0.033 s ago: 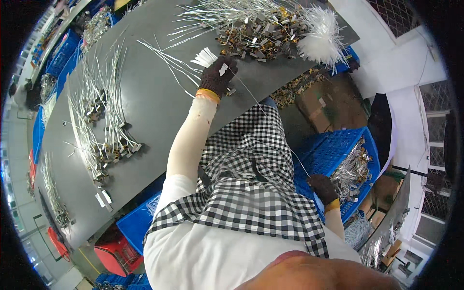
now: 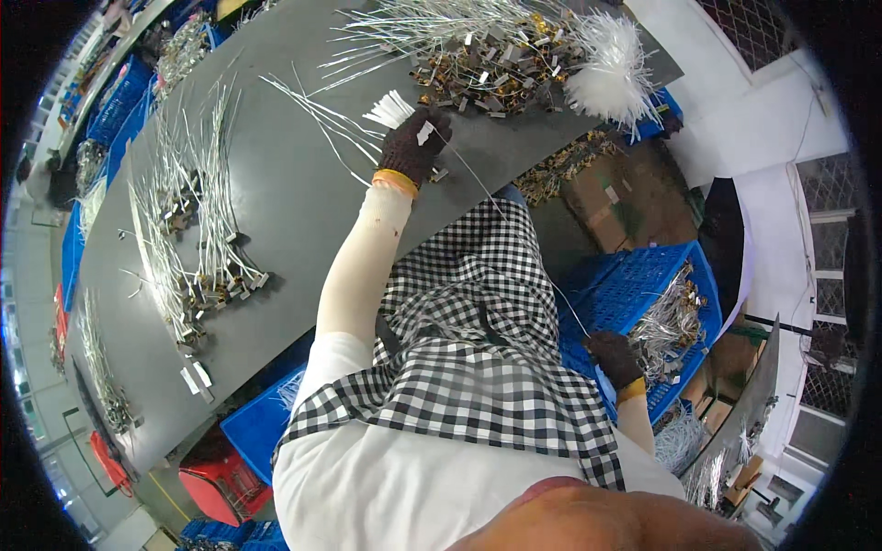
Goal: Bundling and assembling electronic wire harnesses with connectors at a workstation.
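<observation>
My left hand [image 2: 412,147], in a dark knit glove with an orange cuff, rests on the grey table [image 2: 294,211]. It is closed around a fanned bundle of white strips [image 2: 390,108], with a small white tag against the glove. A thin silvery wire [image 2: 514,230] runs from this hand down across my checked apron to my right hand [image 2: 614,356]. My right hand, also dark-gloved, hangs low beside a blue crate [image 2: 634,275] and pinches the wire's lower end.
A heap of wires with brass and metal end pieces [image 2: 487,64] lies at the table's far edge beside a white bristly bunch [image 2: 606,69]. Laid-out wire bundles [image 2: 197,230] cover the left. The blue crate holds silvery parts [image 2: 675,321]. A cardboard box [image 2: 602,197] and red container [image 2: 216,477] stand below.
</observation>
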Demonstrator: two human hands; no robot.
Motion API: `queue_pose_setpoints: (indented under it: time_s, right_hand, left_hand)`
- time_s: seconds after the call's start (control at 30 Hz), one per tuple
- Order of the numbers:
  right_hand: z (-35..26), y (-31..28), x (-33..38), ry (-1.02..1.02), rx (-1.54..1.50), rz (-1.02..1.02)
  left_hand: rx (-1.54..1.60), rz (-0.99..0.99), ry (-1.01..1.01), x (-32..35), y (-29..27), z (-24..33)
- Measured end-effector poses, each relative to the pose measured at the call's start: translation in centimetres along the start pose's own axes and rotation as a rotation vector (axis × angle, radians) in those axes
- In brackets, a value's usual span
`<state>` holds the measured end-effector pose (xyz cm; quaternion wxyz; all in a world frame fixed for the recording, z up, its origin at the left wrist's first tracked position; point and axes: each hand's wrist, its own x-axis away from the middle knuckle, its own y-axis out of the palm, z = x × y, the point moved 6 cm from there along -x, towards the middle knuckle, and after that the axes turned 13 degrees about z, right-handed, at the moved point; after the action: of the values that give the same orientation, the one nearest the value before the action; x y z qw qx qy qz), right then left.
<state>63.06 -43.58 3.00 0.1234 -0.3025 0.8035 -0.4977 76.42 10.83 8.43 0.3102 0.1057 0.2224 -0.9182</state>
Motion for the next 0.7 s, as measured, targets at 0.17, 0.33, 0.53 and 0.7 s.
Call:
queue_pose_setpoints:
  time_s: [0.17, 0.33, 0.53, 0.7]
  right_hand:
    - [-1.4, 0.3, -0.6, -0.398, 0.280, 0.122]
    - [-6.1, 0.5, -8.2, 0.056, -0.337, 0.071]
    - [-11.1, 4.8, -21.1, -0.063, -0.558, 0.235]
    - [-22.4, 2.8, -27.9, -0.075, -0.860, 0.224]
  left_hand:
    - [1.026, -0.033, -0.624, 1.0, 3.1, -5.8]
    - [0.968, -0.212, -0.554, 5.3, 1.7, -1.8]
    - [-0.066, -0.129, 0.463, 9.1, -1.1, 4.9]
    - [0.750, -0.051, -0.508, 10.7, -1.9, 3.8]
